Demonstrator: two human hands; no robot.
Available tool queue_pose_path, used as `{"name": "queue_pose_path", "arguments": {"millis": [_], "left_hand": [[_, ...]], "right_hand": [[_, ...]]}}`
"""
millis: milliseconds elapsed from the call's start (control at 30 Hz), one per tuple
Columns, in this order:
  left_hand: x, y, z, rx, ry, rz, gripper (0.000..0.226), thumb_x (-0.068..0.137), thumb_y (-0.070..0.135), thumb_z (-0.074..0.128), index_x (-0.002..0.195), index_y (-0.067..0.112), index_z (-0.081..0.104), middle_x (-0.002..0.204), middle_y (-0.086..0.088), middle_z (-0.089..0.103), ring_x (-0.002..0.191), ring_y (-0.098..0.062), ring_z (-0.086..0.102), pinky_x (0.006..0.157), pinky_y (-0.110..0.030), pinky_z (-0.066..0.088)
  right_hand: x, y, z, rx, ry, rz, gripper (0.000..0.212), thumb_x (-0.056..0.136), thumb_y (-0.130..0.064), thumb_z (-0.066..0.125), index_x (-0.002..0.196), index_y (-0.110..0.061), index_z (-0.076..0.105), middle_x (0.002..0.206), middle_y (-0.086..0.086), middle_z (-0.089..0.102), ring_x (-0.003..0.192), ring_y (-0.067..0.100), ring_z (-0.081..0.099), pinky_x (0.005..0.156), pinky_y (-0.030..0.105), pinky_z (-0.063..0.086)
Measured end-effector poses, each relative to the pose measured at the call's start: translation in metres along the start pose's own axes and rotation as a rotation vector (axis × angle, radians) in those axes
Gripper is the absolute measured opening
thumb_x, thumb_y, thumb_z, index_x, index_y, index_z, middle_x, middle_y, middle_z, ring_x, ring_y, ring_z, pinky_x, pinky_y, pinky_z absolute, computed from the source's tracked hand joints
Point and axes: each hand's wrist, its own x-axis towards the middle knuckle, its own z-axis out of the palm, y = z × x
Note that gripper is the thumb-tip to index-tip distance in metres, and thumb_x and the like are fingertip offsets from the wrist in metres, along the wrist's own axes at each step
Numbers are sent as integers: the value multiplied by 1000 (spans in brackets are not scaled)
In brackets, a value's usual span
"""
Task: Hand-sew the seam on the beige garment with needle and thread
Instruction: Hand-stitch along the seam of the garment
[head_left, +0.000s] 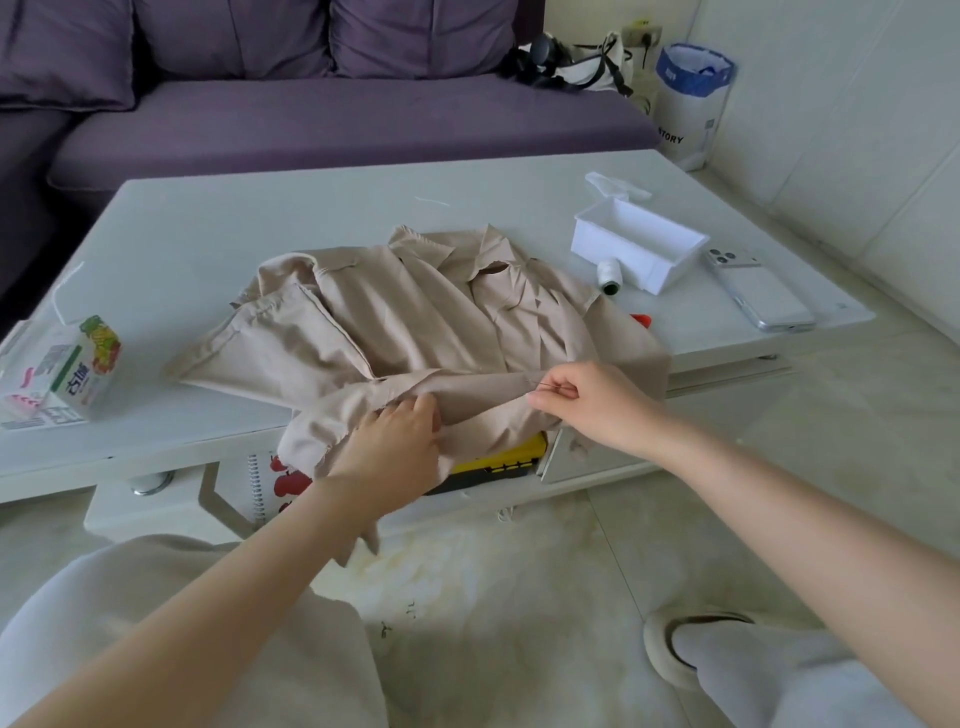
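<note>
A crumpled beige woven garment (415, 312) lies spread over the near half of a white glossy low table (208, 234), its lower edge spilling over the table's front rim toward the person. The left hand (387, 452) sits at that hanging edge, its fingers curled down into the cloth and gripping a bunched fold. The right hand (587, 405) is just to the right along the same raised ridge of fabric; thumb and forefinger are pressed together, pinching a thin metal needle (550, 385) whose tip lies against the fold, while the other fingers are tucked in loosely. Any thread on the needle is too fine to make out.

Behind the garment's right shoulder stands a small spool of white thread (609, 278), touching the front of an open white plastic box (639, 249). A silver smartphone (758, 291) lies face down to the right of the box. A small red object (641, 318) peeks out at the garment's right edge. At the table's left end sits a printed drink carton (78, 369). Below the tabletop, a yellow and black case (498, 460) and a spiral-bound notebook with red shapes (270, 483) show on the lower shelf. A purple sofa (337, 119) runs behind the table
</note>
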Motion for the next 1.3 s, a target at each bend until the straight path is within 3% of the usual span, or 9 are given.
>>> {"name": "queue_pose_path", "arguments": {"millis": [167,300,400,600,667,833,1000,1133,1300], "left_hand": [[0,27,-7,-584,62,56,45,70,37,52,109,16,47,107,6,50,101,-13,47,80,-23,34],[2,38,0,-958,-19,-15,46,80,42,65,117,19,52,105,4,61,95,-7,58,76,-15,48],[3,40,9,-892,37,-26,37,83,34,71,112,22,51,99,6,58,91,-7,57,76,-18,49],[-1,45,22,-460,519,255,22,82,32,66,87,15,52,88,2,46,79,-17,47,71,-32,43],[0,44,26,-354,581,303,12,83,24,55,81,15,48,83,2,44,73,-18,42,64,-35,41],[5,32,18,-443,466,245,25,85,37,42,69,18,37,72,1,42,59,-24,40,49,-38,36],[4,34,16,-559,439,161,7,84,16,53,78,12,55,80,6,51,72,-11,47,64,-36,45],[3,43,15,-536,405,147,22,86,32,64,90,12,55,75,18,47,69,-7,44,72,-30,41],[6,47,16,-498,322,56,15,82,10,54,79,15,40,57,4,45,54,-26,46,51,-38,35]], "right_hand": [[-2,-12,-2,-11,8,-35,29,93,-27,58,81,0,63,53,-5,34,43,4,33,49,5,33],[-5,-18,-2,3,-17,-49,24,92,-26,60,76,-7,63,49,-8,33,42,3,34,47,6,32],[-5,-14,-2,-1,-32,-39,26,92,-28,59,77,-7,63,49,-10,32,44,5,32,46,9,31],[-3,-5,-4,19,-36,-14,26,92,-30,58,77,-10,64,45,-12,39,46,4,38,53,20,41],[-3,-3,-5,13,-29,-17,25,93,-29,58,73,-15,62,43,-14,41,46,3,39,49,13,34],[2,2,-4,39,-30,3,25,95,-27,55,77,-11,61,42,-17,47,44,-4,46,48,6,34],[10,5,2,37,-27,27,31,93,-28,57,71,-8,60,36,-13,36,40,4,37,50,13,30],[12,0,2,56,-27,-3,39,92,-26,59,55,-27,46,34,-13,37,38,3,37,47,11,29],[11,-1,-1,100,-51,2,36,92,-28,60,58,-27,50,37,-16,39,42,-1,40,49,6,32]]}}
